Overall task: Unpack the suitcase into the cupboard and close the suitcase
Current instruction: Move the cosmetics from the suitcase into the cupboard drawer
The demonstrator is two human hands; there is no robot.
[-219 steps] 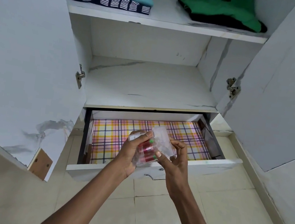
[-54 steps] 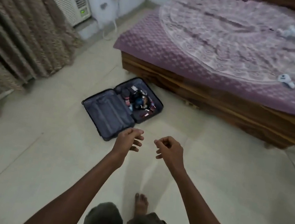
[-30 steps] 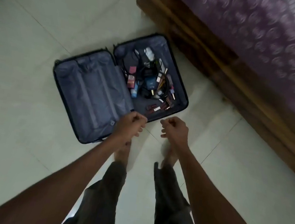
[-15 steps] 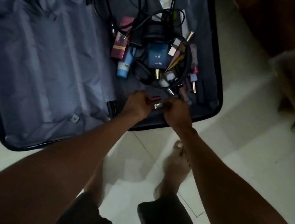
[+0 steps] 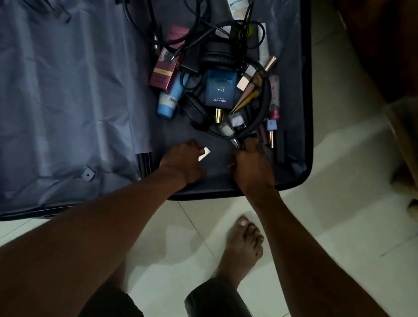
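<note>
Suitcase (image 5: 302, 117) lay open flat on the floor (image 5: 334, 176), small items piled in its right half toward the far edge. Risk, as a judgement: black cables (image 5: 194, 22) and headphones (image 5: 217, 54) were tangled through the tubes and the blue box (image 5: 219, 88), so lifting one piece could drag others out or spill them; dim light made small lipsticks easy to miss. Left hand (image 5: 185, 159) curled near the near edge, gripping a small white-tipped item (image 5: 204, 154). Right hand (image 5: 251, 164) curled at the pile's near side, fingers (image 5: 249, 143) on a tube; what exactly it held I cannot tell.
</note>
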